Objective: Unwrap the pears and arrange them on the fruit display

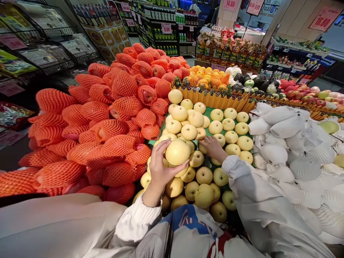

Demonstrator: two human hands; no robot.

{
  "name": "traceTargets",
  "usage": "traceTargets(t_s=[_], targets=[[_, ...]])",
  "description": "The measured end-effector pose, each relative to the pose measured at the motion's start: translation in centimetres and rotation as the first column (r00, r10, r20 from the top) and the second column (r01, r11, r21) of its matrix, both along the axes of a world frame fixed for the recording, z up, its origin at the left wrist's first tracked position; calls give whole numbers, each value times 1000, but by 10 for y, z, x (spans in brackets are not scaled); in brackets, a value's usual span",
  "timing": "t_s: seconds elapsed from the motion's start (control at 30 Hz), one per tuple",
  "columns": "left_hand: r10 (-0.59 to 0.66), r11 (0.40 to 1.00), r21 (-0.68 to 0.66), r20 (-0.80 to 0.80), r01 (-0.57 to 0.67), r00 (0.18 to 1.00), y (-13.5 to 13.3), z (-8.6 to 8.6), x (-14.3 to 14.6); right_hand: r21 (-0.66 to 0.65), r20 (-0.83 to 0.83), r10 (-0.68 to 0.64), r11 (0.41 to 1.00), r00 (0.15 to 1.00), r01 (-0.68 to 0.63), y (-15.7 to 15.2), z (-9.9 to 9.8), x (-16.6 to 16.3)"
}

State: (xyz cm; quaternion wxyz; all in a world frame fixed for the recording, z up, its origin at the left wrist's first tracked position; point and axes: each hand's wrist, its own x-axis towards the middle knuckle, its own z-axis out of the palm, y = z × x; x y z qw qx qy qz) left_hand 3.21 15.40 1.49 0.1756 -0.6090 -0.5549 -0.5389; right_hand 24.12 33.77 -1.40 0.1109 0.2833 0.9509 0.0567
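Observation:
My left hand [160, 165] is closed around a round yellow pear [177, 152], raised above the pile of similar pears [189, 132]. Thumb and fingers grip it from below and from the left. My right hand [213, 148] reaches in among the pears at the middle of the display, its fingers curled down on a pear [202, 147] that is partly hidden. On the right half, pears [230, 137] lie in neat rows on a green mesh liner [212, 114]. More pears [203, 195] sit close to my body.
A large heap of fruit in orange-red foam nets [107, 122] rises on the left. White-netted fruit [287, 143] is piled on the right. A low wooden picket border [215, 100] runs behind the pears. Oil bottles [227, 52] and shelves [163, 32] stand farther back.

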Motion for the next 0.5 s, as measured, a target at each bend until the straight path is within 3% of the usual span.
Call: traceTargets(t_s=[0.17,0.3,0.4,0.5], targets=[[-15,1000,-20,7,15,1000,6,-3,-9,-189,-90,26,981,996,-43,16,5,20],[-42,999,-25,-22,41,999,21,3,-10,-375,-260,-104,927,960,-1,30,18,29],[-40,999,-7,-12,40,999,33,13,-6,-304,-410,-267,942,872,145,33,19,13],[-35,999,32,-4,35,999,41,24,0,-207,-357,-366,928,859,309,27,6,-18]])
